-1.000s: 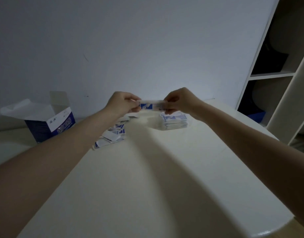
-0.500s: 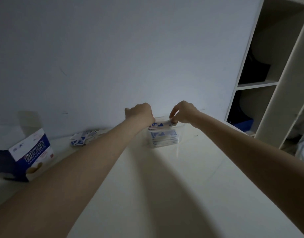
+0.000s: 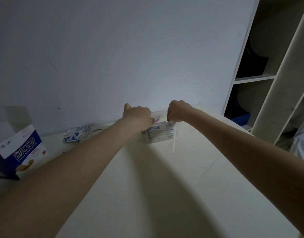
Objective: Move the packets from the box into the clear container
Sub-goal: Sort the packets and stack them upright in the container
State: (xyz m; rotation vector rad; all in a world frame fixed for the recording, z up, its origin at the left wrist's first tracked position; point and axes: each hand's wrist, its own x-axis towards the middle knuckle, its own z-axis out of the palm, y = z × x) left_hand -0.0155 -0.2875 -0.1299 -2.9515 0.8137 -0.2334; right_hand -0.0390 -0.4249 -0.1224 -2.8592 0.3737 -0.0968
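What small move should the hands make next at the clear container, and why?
Probably let go of the packet and lift away. Both the left hand and the right hand are down at the top of the stack in the clear container, while loose packets lie near the box.

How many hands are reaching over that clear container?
2. The left hand is over the near-left end of the container; the right hand is over its right end. Both sets of fingertips are hidden.
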